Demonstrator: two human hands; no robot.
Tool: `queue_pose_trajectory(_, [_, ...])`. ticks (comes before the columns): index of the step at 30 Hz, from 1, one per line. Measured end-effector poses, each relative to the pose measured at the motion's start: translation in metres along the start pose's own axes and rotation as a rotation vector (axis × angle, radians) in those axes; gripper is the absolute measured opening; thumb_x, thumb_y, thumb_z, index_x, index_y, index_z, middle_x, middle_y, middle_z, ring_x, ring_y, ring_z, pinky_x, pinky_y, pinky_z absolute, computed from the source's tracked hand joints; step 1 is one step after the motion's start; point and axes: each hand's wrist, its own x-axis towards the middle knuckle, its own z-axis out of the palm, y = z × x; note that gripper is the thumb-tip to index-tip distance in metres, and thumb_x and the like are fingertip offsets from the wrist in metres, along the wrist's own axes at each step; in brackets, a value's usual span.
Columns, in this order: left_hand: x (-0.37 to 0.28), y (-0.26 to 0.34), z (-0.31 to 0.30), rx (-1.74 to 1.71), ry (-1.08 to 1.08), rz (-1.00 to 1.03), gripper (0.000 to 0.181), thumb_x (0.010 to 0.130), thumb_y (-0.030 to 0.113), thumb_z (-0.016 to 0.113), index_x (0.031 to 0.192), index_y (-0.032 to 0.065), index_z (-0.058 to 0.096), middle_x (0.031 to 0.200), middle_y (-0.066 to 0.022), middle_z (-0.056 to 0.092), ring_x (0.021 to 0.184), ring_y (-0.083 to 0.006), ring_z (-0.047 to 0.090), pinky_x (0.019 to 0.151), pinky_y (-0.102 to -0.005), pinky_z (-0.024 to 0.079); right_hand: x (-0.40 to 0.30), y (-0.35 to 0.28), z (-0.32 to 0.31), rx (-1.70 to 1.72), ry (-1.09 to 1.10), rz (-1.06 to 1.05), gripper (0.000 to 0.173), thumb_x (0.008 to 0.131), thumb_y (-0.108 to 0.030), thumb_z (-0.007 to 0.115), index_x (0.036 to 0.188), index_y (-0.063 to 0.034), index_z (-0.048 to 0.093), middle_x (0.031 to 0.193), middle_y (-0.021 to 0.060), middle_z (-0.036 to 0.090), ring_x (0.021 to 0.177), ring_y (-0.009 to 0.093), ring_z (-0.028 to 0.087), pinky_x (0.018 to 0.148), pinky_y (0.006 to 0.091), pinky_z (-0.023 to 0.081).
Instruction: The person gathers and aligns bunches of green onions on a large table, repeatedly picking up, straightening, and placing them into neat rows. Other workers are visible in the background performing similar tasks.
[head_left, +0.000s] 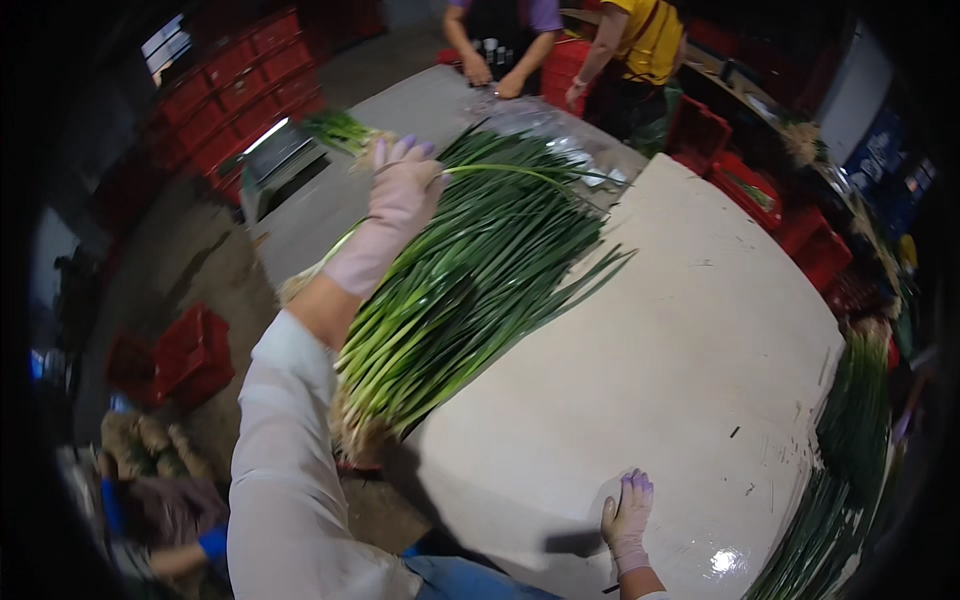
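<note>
My left hand (405, 176), in a pale pink glove with purple fingertips, reaches over the far end of a large heap of green onions (480, 277). One pale green onion stalk (510, 169) runs out from beside its thumb and arches over the heap; the fingers appear to grip it. The heap's roots (364, 431) face left and its dark leaves point right. On the white tabletop (675, 337), near its front edge, my right hand (630, 517) lies gloved with nothing in it, thumb spread from the fingers.
A smaller onion bunch (334, 129) and a metal-topped device (281, 161) sit at the far left. Two people stand beyond clear plastic bags (525, 112). Red crates (244, 94) are stacked behind; more onions (855, 405) line the right. Another person (169, 517) is lower left.
</note>
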Motion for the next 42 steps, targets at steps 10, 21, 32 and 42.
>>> queue_pose_trajectory(10, [-0.316,-0.051,-0.101,0.315,-0.509,-0.392,0.013,0.076,0.023,0.067,0.082,0.0114,0.069,0.114,-0.0118,0.062,0.12,-0.0363,0.048,0.107,-0.062,0.022,-0.005,-0.011,0.002,0.035,0.082,-0.045,0.054,0.08,-0.016,0.058,0.128,0.0052,0.045,0.139,0.0258,0.04,0.132,0.044,0.033,0.112,0.053,0.023])
queue_pose_trajectory(21, [-0.328,0.027,-0.147,0.259,-0.66,-0.583,0.042,0.086,0.027,0.061,0.12,0.0019,0.058,0.125,-0.0187,0.056,0.117,-0.0334,0.053,0.099,-0.0402,0.043,-0.049,-0.028,-0.061,0.256,0.2,0.051,0.057,0.08,-0.026,0.068,0.13,-0.0057,0.05,0.132,0.0203,0.05,0.127,0.035,0.042,0.108,0.0445,0.032])
queue_pose_trajectory(32, [-0.301,0.221,-0.115,-0.315,-0.59,-0.135,0.051,0.082,0.005,0.065,0.131,-0.0004,0.051,0.138,-0.0251,0.045,0.129,-0.0382,0.042,0.109,-0.0425,0.034,-0.309,0.041,-0.082,0.179,0.24,0.63,0.066,0.083,-0.034,0.063,0.136,-0.0025,0.042,0.14,0.0235,0.04,0.131,0.039,0.036,0.11,0.0477,0.028])
queue_pose_trajectory(42, [-0.291,0.481,-0.102,-0.838,-0.878,0.22,0.055,0.082,0.01,0.068,0.132,0.0019,0.049,0.135,-0.0206,0.05,0.131,-0.0342,0.043,0.11,-0.0408,0.033,-0.435,0.121,-0.104,-0.024,0.417,0.977,0.071,0.081,-0.035,0.064,0.138,0.0005,0.04,0.14,0.0262,0.041,0.129,0.044,0.038,0.109,0.0483,0.029])
